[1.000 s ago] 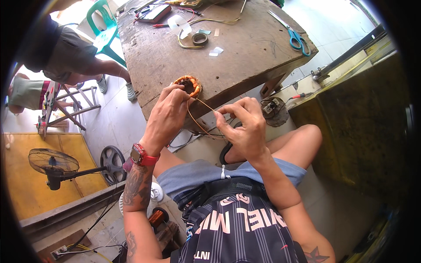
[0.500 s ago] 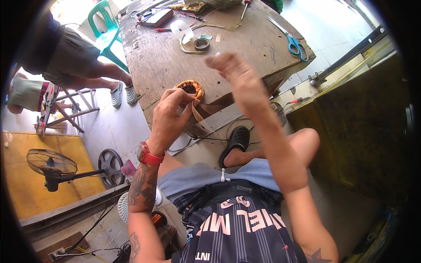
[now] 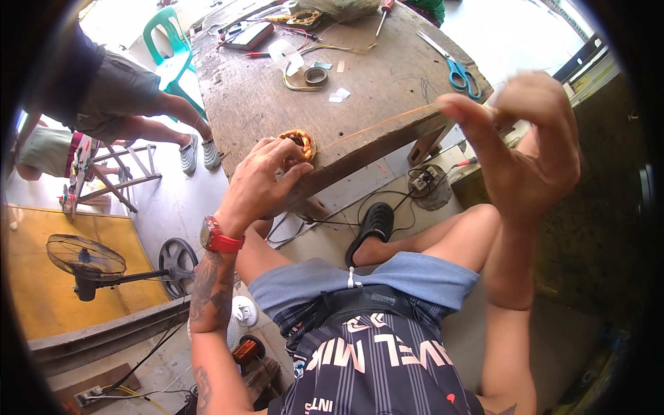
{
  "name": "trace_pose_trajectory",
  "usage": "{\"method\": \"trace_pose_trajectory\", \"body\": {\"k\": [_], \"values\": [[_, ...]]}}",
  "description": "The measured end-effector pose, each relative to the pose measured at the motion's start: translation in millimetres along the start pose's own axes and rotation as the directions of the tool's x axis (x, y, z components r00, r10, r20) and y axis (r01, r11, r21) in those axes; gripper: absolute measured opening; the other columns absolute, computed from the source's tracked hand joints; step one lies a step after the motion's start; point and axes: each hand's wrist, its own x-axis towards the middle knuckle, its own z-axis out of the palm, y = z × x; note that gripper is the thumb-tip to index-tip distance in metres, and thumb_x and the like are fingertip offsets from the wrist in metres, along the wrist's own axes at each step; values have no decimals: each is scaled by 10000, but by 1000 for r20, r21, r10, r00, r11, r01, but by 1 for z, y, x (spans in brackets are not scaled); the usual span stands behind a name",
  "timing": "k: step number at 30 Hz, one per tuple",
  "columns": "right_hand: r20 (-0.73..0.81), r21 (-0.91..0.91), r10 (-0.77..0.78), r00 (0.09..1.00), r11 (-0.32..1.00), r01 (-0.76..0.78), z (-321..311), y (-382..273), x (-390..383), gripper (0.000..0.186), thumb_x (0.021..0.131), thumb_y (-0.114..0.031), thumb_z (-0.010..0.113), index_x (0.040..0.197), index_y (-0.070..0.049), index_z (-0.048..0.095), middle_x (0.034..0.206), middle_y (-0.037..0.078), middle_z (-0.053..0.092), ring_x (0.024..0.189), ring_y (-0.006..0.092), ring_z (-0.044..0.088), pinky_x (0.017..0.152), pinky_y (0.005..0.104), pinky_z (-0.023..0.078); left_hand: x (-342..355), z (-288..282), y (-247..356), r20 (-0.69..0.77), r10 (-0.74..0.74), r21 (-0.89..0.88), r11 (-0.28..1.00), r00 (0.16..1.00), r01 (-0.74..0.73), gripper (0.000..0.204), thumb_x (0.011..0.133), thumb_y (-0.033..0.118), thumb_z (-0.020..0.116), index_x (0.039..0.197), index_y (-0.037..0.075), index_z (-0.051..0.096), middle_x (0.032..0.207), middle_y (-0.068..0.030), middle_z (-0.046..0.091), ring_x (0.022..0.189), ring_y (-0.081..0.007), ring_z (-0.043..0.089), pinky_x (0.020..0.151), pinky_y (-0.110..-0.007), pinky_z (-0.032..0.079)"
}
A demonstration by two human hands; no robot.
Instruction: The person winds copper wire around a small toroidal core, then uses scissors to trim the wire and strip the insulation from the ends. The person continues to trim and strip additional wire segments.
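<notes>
At the near left edge of the wooden table (image 3: 387, 97), my left hand (image 3: 259, 176) grips a small ring-shaped motor stator (image 3: 309, 147) with orange-copper windings. Its fingers cover part of the ring. A thin copper-coloured wire (image 3: 380, 124) runs taut from beside the stator up to my right hand (image 3: 522, 138). That hand is raised past the table's right edge, thumb and fingers curled and somewhat blurred, with the wire meeting it at the thumb.
Blue-handled scissors (image 3: 460, 75), a tape roll (image 3: 316, 76), white slips (image 3: 339, 95), a screwdriver (image 3: 384, 15) and a meter (image 3: 247, 34) with leads lie on the table. Below are cables and an outlet box (image 3: 427, 178). A fan (image 3: 86, 266) and another person (image 3: 117, 90) are at left.
My right hand has swung right and toward me, drawing the wire out straight. White slips on the table now show where that hand was. A pale strip by my left hand is gone from view.
</notes>
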Motion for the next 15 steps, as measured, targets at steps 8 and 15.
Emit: {"method": "trace_pose_trajectory", "body": {"k": [8, 15], "values": [[12, 438, 675, 738, 660, -611, 68, -26, -46, 45, 983, -44, 760, 1013, -21, 734, 931, 68, 765, 823, 150, 699, 781, 295, 559, -9, 31, 5, -188, -205, -317, 938, 961, 139, 119, 906, 19, 779, 956, -4, 673, 1012, -119, 801, 854, -296, 764, 955, -416, 573], [215, 83, 693, 688, 689, -720, 134, -27, -161, 89, 865, -95, 795, 890, -30, 740, 828, 97, 712, 803, 272, 649, 784, 397, 534, -18, 39, 8, -242, 12, 53, 999, 970, 1, 111, 974, 58, 709, 1004, 27, 607, 1086, -111, 744, 1033, -348, 701, 1093, -494, 526]]}}
